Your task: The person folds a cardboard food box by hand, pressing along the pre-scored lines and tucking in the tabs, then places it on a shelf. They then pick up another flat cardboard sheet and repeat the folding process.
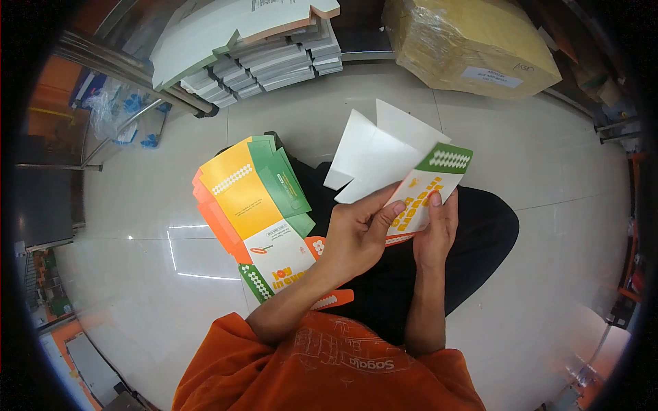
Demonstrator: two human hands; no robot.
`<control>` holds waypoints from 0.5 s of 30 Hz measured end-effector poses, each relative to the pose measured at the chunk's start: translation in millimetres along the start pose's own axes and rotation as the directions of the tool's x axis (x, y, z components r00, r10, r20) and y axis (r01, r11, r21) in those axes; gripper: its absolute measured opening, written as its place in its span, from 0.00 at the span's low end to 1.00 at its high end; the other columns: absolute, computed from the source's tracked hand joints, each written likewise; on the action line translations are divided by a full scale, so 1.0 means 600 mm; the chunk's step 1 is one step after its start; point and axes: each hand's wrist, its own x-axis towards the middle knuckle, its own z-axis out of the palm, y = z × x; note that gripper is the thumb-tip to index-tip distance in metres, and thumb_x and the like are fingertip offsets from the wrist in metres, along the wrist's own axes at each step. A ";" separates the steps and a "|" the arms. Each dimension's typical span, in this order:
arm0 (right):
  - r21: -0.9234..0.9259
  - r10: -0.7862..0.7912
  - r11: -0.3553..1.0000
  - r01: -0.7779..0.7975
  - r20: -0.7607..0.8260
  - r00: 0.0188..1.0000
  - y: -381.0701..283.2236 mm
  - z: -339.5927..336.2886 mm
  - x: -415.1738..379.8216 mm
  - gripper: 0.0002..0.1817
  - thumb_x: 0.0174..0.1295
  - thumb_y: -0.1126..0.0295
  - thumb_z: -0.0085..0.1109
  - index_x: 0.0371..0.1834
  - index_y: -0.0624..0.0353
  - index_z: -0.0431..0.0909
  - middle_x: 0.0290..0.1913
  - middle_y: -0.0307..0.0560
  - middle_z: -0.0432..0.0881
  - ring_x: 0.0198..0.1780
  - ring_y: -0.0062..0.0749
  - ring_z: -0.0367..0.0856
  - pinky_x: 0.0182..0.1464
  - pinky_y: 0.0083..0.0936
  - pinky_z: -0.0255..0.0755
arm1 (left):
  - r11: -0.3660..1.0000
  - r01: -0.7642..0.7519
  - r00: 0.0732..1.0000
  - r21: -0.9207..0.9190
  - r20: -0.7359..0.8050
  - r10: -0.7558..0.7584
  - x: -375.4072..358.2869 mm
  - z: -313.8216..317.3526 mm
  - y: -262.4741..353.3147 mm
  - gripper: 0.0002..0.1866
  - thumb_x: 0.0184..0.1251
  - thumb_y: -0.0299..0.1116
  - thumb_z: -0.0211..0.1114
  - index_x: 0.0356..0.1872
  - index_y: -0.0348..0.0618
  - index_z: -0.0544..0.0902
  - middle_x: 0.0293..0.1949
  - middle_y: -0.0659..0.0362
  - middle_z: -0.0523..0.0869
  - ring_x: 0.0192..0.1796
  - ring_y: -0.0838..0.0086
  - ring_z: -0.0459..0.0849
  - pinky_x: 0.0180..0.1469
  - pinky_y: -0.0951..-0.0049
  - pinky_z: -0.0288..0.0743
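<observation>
A partly folded printed carton (410, 205) is held in front of me, above my lap. Its outer face is white with yellow lettering and a green patterned band, while the plain white inside of its flaps (370, 151) spreads up and to the left. My left hand (360, 229) grips its lower left side, thumb on the printed face. On the right edge, my right hand (436, 229) pinches it with the thumb on the front. A flat unfolded carton (250, 198) in yellow, green, orange and white lies by my left leg, partly behind my left forearm.
Stacked flat cardboard sheets (274, 65) stand at the far left beside a metal rack leg (199, 106). A large taped brown box (473, 48) sits at the far right. Clear plastic with blue items (127, 113) lies at left. Glossy tiles (164, 205) cover the floor.
</observation>
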 end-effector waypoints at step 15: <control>0.722 0.089 0.670 -0.171 0.151 0.985 -0.033 -0.050 0.014 0.37 0.69 0.43 0.45 0.70 0.62 0.60 0.65 0.53 0.71 0.63 0.43 0.73 0.65 0.38 0.68 | 0.407 -0.580 0.802 0.706 0.404 0.441 -0.022 0.020 -0.033 0.27 0.55 0.22 0.62 0.60 0.50 0.80 0.58 0.56 0.80 0.54 0.65 0.81 0.56 0.64 0.72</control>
